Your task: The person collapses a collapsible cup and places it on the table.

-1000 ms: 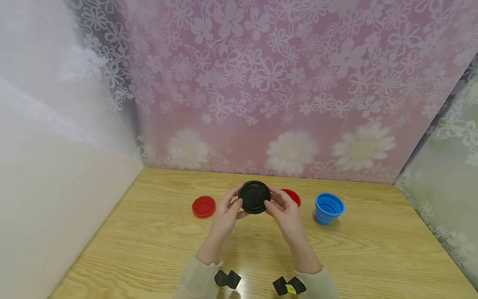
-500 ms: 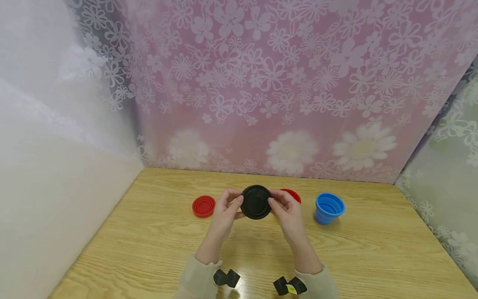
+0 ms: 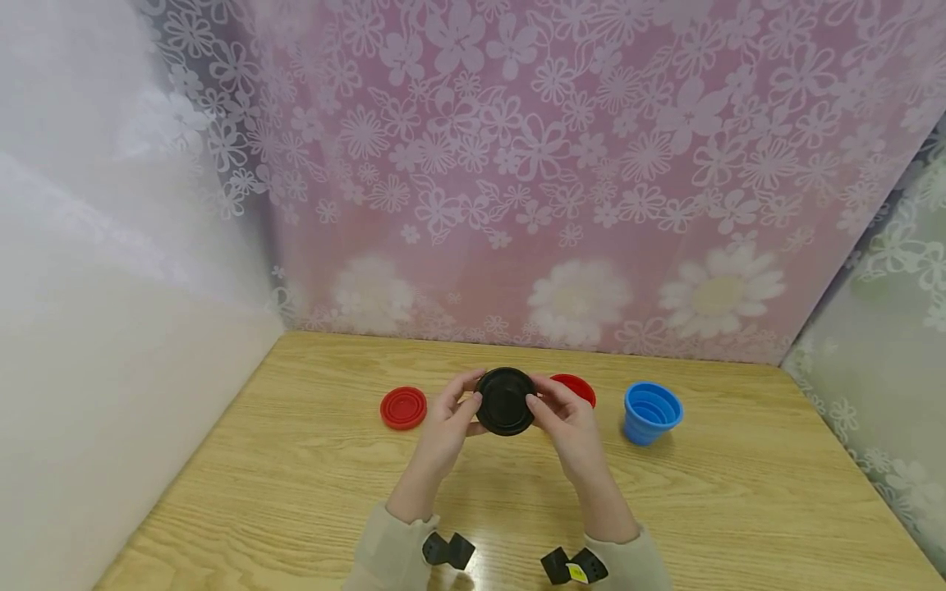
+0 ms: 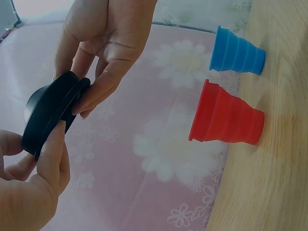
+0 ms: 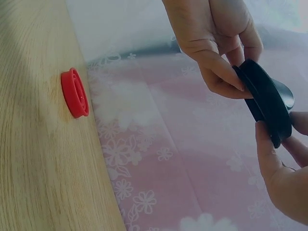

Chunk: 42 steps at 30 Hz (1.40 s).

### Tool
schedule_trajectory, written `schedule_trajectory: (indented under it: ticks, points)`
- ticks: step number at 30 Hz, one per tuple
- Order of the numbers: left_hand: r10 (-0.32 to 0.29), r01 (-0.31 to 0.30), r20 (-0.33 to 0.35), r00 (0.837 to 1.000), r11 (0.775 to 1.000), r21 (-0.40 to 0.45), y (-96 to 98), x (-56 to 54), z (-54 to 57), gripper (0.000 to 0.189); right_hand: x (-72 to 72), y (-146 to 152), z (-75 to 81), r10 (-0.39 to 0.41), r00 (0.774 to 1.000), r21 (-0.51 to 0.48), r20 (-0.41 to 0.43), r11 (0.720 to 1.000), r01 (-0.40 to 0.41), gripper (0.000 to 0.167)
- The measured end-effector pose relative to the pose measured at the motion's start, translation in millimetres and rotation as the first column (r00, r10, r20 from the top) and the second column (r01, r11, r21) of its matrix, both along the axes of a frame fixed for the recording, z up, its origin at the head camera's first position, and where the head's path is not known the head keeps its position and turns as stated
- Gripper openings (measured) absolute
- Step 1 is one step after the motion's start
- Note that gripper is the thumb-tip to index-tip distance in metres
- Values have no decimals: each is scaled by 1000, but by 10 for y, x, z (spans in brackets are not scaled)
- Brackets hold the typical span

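Observation:
A black collapsible cup (image 3: 506, 400), folded nearly flat, is held up above the table with its round opening towards the head camera. My left hand (image 3: 448, 419) pinches its left rim, thumb in front and fingers behind. On the opposite side my right hand (image 3: 565, 419) pinches the rim in the same way. In the right wrist view a small rounded part of the black cup (image 5: 284, 94) bulges out at the back. Behind my right hand stands an expanded red collapsible cup (image 4: 226, 115), partly covered in the head view.
A flattened red collapsible cup (image 3: 403, 409) lies on the wooden table (image 3: 296, 492) left of my hands. An expanded blue collapsible cup (image 3: 650, 412) stands to the right. Flower-patterned curtain (image 3: 473, 246) hangs behind the table, with pale walls at both sides.
Both hands have lowered the black cup slightly and tilted it a little. It stays pinched between them throughout. The red and blue cups have not moved.

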<state>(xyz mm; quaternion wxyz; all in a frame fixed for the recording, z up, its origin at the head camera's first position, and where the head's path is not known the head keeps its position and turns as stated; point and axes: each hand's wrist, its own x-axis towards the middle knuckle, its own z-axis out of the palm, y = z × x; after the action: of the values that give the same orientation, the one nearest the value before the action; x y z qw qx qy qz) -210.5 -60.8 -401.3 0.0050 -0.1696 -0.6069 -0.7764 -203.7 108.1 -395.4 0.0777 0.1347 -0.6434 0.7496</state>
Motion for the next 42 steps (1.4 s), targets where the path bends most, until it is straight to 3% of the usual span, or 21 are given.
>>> schedule_trajectory:
  ticks: [4, 16, 24, 32, 37, 42]
  points:
    - [-12, 12, 2, 1000, 1000, -23, 3, 7, 5, 37, -4, 8, -8, 38, 999, 8, 0, 999, -38, 39]
    - [-36, 36, -12, 999, 999, 5, -2, -6, -19, 30, 0, 2, 4, 34, 999, 47, -15, 998, -33, 34]
    - [4, -3, 25, 1000, 999, -47, 10, -8, -24, 25, -6, -7, -14, 25, 1000, 76, -6, 997, -25, 30]
    - [-4, 4, 4, 1000, 993, -114, 30, 1, -19, 19, 5, -12, -13, 41, 999, 146, -9, 988, -39, 28]
    - [-10, 11, 6, 1000, 991, -132, 28, 48, 48, 19, 11, -2, -20, 62, 998, 164, -2, 985, -61, 28]
    - [1, -10, -48, 999, 980, -198, 20, 128, 172, 25, 13, 6, -19, 64, 998, 188, -7, 980, -62, 28]
